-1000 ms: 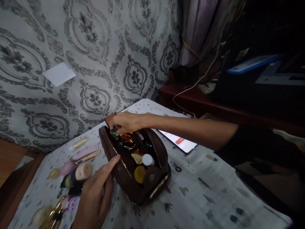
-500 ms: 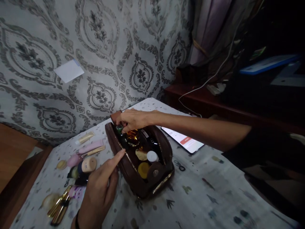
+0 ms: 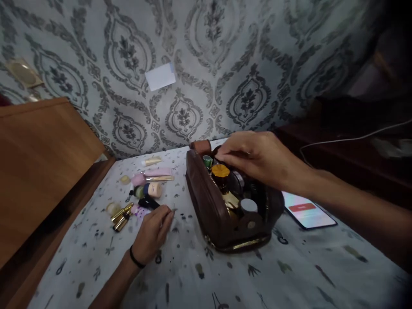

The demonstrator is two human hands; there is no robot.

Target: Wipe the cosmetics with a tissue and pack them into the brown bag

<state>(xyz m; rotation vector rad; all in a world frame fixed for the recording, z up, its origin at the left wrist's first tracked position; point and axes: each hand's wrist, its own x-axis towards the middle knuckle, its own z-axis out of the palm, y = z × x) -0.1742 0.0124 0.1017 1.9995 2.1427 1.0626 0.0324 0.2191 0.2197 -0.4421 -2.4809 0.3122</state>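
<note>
A brown leather cosmetic bag (image 3: 206,206) stands unzipped on the table, with several containers inside. Among them are a green-capped item (image 3: 207,161), a jar with a shiny amber lid (image 3: 220,171) and a white-grey round cap (image 3: 249,206). My right hand (image 3: 254,156) reaches over the bag's far end, its thumb and fingers pinched together at the opening; what is between the fingertips is hidden. To the left of the bag, my left hand (image 3: 153,231) rests near the tabletop, fingers curled in and nothing visible in them. A black hair tie (image 3: 137,257) circles that wrist.
Left of the bag lie a pink tube (image 3: 158,172), a pink makeup sponge (image 3: 138,179), a beige-lidded bottle (image 3: 155,189), gold tubes (image 3: 122,214) and a small cream tube (image 3: 151,161). A lit phone (image 3: 310,210) lies on the right. The patterned wall (image 3: 183,116) borders the table's back.
The view has turned left, so the bag appears farther right. My left hand has come off the bag's edge and curled. My right hand has lifted slightly from the green-capped item, which stays in the bag.
</note>
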